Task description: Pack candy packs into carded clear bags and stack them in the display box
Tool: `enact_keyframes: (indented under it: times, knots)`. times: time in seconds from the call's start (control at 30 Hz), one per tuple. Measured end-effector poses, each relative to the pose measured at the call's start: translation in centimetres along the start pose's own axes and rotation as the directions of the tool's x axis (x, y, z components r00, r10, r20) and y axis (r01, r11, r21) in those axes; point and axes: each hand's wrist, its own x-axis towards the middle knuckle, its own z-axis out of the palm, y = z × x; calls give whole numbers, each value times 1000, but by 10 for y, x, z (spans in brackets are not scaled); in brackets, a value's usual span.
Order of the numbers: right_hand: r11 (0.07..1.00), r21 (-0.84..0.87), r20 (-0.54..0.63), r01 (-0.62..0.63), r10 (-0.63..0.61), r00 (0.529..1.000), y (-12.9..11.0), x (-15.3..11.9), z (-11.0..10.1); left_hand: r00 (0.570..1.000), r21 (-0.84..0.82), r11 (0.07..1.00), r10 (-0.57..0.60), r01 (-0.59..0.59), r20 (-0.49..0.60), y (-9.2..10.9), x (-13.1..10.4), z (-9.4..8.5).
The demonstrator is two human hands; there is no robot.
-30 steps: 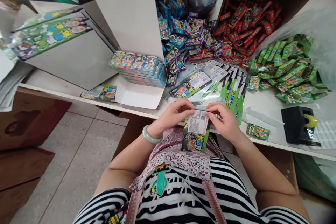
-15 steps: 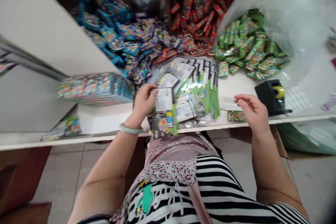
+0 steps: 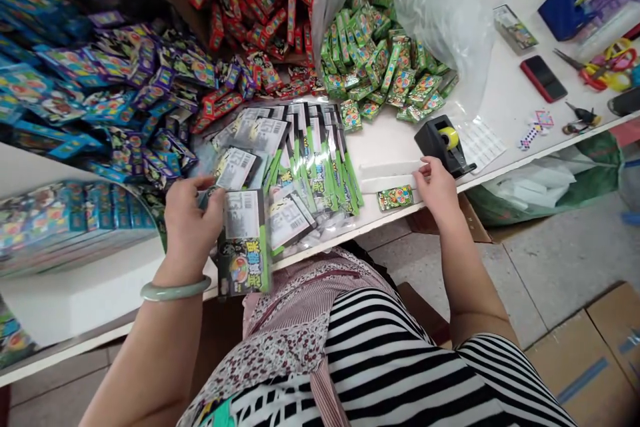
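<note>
My left hand point(image 3: 193, 220), with a pale green bangle on the wrist, pinches the left edge of a flat clear plastic packet point(image 3: 245, 247) with a black and green printed front and a white label. The packet overhangs the front edge of the table. Beside it lies a fanned pile of similar packets point(image 3: 320, 167). My right hand point(image 3: 437, 190) has thumb and fingers closed at the right end of a long white strip-like piece point(image 3: 385, 177); the exact grip is partly hidden. Just below that piece lies a small green candy box point(image 3: 395, 198).
Heaps of blue point(image 3: 35, 87), purple point(image 3: 150, 73), red point(image 3: 255, 7) and green boxes point(image 3: 385, 60) lie behind. A black tape dispenser point(image 3: 443, 143) stands near my right hand. Farther right are a phone point(image 3: 543, 79), scissors point(image 3: 595, 70) and a blue dispenser point(image 3: 565, 10).
The view has turned to the right, bringing the phone and scissors into sight. My right hand's fingers have closed at the white piece. My left hand stays at the packet.
</note>
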Motion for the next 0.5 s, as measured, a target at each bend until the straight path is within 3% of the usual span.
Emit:
enact_keyframes:
  times: [0.3,0.4,0.5]
  knots:
    - [983,170,-28,-74,80,996,3,14,2,996,-98,991,88,-88,-1,8,3,11]
    - [958,275,-50,-75,93,994,3,19,3,994,-102,989,99,-104,-52,6,6,16]
    - [971,235,-66,-46,63,996,9,15,-2,988,-102,992,64,-79,-141,5,6,18]
